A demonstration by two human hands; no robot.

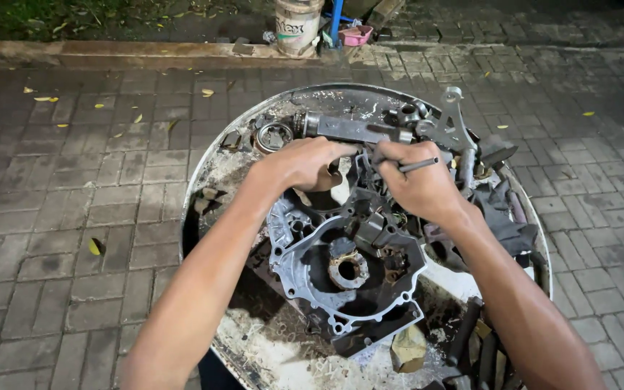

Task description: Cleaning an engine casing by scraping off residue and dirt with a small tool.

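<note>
- My left hand [305, 162] presses on the top edge of the engine crankcase half [344, 263], fingers curled over it, seemingly to keep it from shifting.
- My right hand [417, 180] has its fingers closed round a thin metal tool [419, 165], held level, frame centre.
- The casing lies flat, centre frame, on the round, grimy metal counter [214, 170], loose parts ringing it within reach.
</note>
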